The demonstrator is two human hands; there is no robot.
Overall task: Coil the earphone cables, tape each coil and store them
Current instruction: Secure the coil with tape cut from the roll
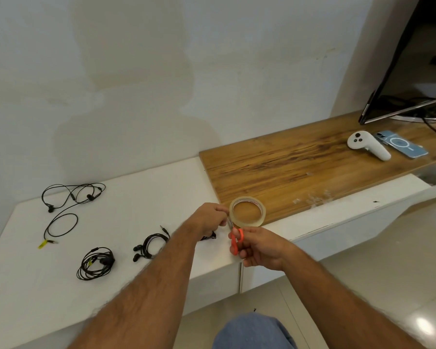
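A clear tape roll (pixel 247 210) lies flat on the near corner of the wooden board (pixel 300 162). My left hand (pixel 209 217) pinches the tape's free end beside the roll. My right hand (pixel 258 249) grips orange-handled scissors (pixel 235 241), blades up at the tape strip. On the white counter (pixel 136 210) lie an uncoiled black earphone (pixel 68 205) at the far left, a coiled one (pixel 96 263) near the front, and another coil (pixel 150 244) next to my left forearm. A black bit of cable (pixel 209 236) peeks out under my left wrist.
A white game controller (pixel 368 145) and a blue phone (pixel 402 146) lie on the board's far right, below a dark monitor (pixel 400 71) with cables. Small tape scraps (pixel 315 199) sit on the board's front edge. The counter edge drops to a tiled floor.
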